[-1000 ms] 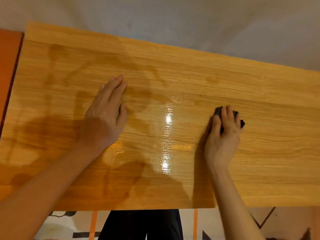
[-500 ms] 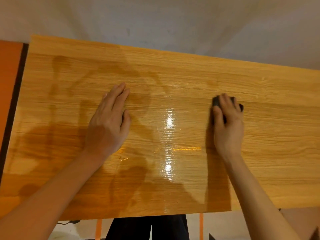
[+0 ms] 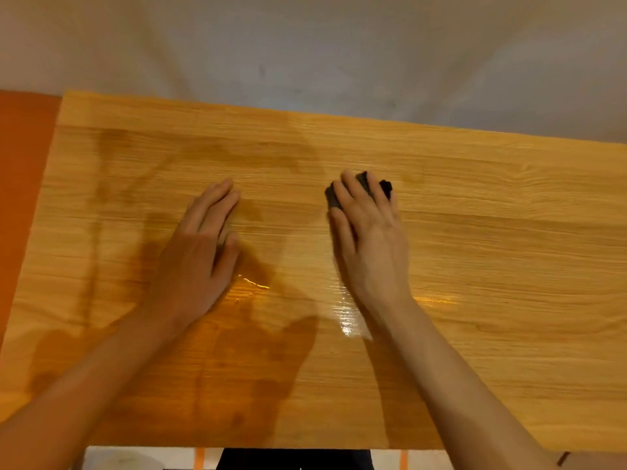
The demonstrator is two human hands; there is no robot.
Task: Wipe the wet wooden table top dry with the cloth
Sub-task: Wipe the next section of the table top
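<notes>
Cloth point(image 3: 364, 186), dark and bunched small, sits on the wooden table top point(image 3: 492, 232) a little right of centre, toward the far half, pressed flat under the right hand point(image 3: 371, 239). Only bits of it show past the fingertips and beside the index finger. That hand lies palm down with its fingers curled over the cloth, gripping it against the wood. Just left of it, apart from it, the left hand point(image 3: 200, 252) rests open and flat on the table top, fingers together and pointing to the far edge. Darker wet patches point(image 3: 258, 361) spread over the left and near parts of the surface, and a bright glare point(image 3: 349, 317) shines near the right wrist. An orange surface point(image 3: 23, 157) adjoins the table's left edge, and a pale wall point(image 3: 305, 56) rises beyond the far edge.
</notes>
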